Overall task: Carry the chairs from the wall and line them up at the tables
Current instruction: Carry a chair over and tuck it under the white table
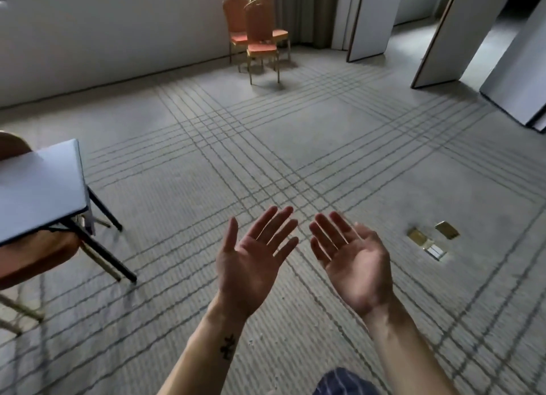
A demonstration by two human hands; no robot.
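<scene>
Three orange banquet chairs with gold legs stand grouped by the far wall; the nearest one (261, 37) faces away from the wall, with two others (236, 19) behind it. A blue-grey folding table (38, 187) juts in at the left edge, and an orange chair (35, 255) is tucked under it. My left hand (251, 261) and my right hand (354, 264) are held palm up in front of me over the carpet, fingers straight and spread, holding nothing. Both are far from the chairs by the wall.
Patterned grey carpet (295, 146) stretches between me and the wall chairs. Folding partition panels (443, 34) stand at the right. Brass floor sockets (431, 241) with raised lids sit in the carpet right of my hands. Another chair's legs (17, 315) show at lower left.
</scene>
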